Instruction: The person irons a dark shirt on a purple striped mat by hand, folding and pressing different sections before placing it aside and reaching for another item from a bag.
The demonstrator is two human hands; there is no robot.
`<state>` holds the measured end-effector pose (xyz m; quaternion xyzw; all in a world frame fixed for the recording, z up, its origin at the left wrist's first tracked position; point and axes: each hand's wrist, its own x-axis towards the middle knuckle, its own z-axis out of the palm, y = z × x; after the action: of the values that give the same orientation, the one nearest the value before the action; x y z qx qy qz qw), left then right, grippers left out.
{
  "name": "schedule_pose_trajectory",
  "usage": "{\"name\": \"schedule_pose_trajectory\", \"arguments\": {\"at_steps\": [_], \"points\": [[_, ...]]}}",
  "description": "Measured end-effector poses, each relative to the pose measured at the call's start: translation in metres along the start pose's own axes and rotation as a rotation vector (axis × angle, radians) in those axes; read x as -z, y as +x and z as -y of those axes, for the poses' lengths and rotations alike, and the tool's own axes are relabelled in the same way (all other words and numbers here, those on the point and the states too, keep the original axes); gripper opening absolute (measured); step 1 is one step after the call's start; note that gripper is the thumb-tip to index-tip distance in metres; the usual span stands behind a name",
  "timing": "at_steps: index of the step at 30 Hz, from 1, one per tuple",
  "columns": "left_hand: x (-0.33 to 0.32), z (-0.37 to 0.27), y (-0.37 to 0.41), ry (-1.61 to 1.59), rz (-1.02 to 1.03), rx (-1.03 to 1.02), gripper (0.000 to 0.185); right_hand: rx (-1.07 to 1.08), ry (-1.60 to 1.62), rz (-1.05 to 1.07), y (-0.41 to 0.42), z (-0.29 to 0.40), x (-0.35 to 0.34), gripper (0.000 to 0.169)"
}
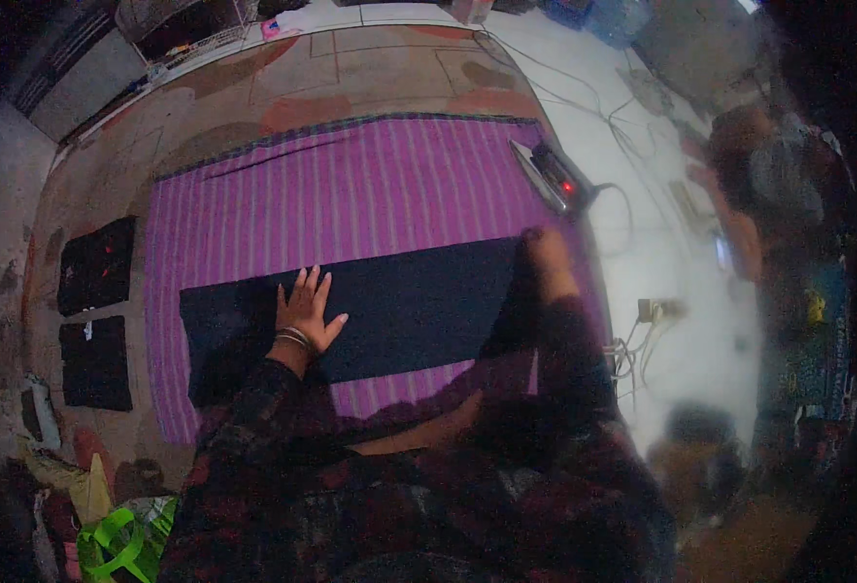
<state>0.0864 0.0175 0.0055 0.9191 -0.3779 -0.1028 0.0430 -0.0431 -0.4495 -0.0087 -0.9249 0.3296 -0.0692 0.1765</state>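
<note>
A dark folded cloth (414, 306) lies across a purple striped sheet (341, 197) in front of me. My left hand (306, 310), with bangles at the wrist, rests flat on the cloth's left part, fingers spread. At the cloth's upper right corner is my right hand (548, 255); it is blurred, and whether its fingers grip the fabric cannot be told. An electric iron (556, 182) with a lit red light stands just beyond that hand, at the sheet's right edge, its pale soleplate turned partly to the left.
Two dark folded cloths (97, 266) lie left of the sheet on a patterned mat (282, 95). Cords and a power socket block (650, 311) sit on the white floor (661, 240) at right. Another person (741, 197) is there too. A green bag (126, 535) lies at lower left.
</note>
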Motion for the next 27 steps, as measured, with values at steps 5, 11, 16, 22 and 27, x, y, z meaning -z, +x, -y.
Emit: {"name": "schedule_pose_trajectory", "arguments": {"at_steps": [5,11,16,22,27], "points": [[0.005,-0.009,0.004,-0.025,0.019,-0.008,0.079,-0.077,-0.114,-0.095,-0.008,-0.001,-0.002,0.027],[0.017,-0.044,0.001,0.032,0.108,-0.153,0.075,0.421,-0.215,-0.154,-0.073,0.065,-0.008,0.037],[0.016,-0.065,-0.007,0.056,0.109,-0.410,0.067,0.293,-0.327,-0.196,-0.089,0.048,0.003,0.044],[0.011,0.039,-0.037,-0.152,0.307,-0.197,0.046,0.165,-0.313,0.352,-0.151,0.044,0.078,0.032],[0.099,0.029,-0.055,0.544,0.495,-0.264,0.033,0.160,-0.261,0.348,-0.250,-0.071,0.112,0.036]]}}
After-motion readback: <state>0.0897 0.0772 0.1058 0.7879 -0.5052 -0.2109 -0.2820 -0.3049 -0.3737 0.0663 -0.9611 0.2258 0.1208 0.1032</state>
